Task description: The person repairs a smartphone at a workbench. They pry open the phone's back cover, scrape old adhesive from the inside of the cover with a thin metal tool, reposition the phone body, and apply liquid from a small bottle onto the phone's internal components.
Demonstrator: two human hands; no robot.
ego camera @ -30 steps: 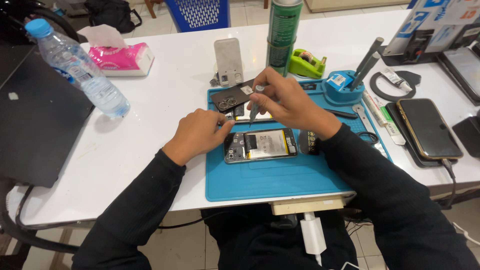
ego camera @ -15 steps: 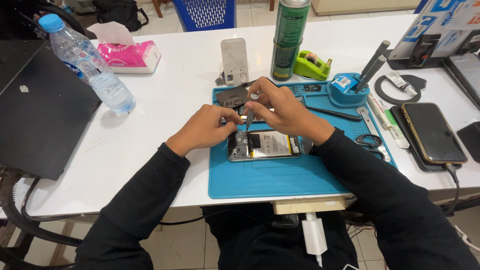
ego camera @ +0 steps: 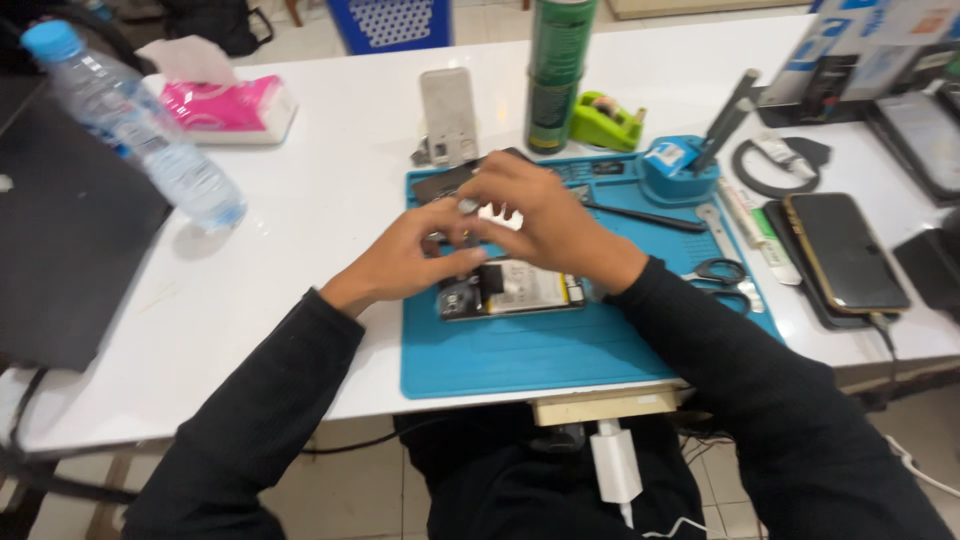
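An opened phone with its insides showing lies on a blue work mat. Both my hands meet just above its top end. My left hand reaches in from the left, its thumb by the phone's top edge and its fingertips pinched on a small grey part. My right hand arches over from the right, fingers bent down beside that part. Blur hides whether it grips anything. A dark phone cover lies on the mat behind my hands.
A water bottle, a laptop and a tissue pack are at the left. Behind the mat stand a phone stand, a green can and a tape dispenser. Scissors, a blue tool holder and a dark phone are at the right.
My right hand has come down from the dark cover toward the opened phone. My left hand has lifted from the phone's left edge to meet it. The view has shifted a little.
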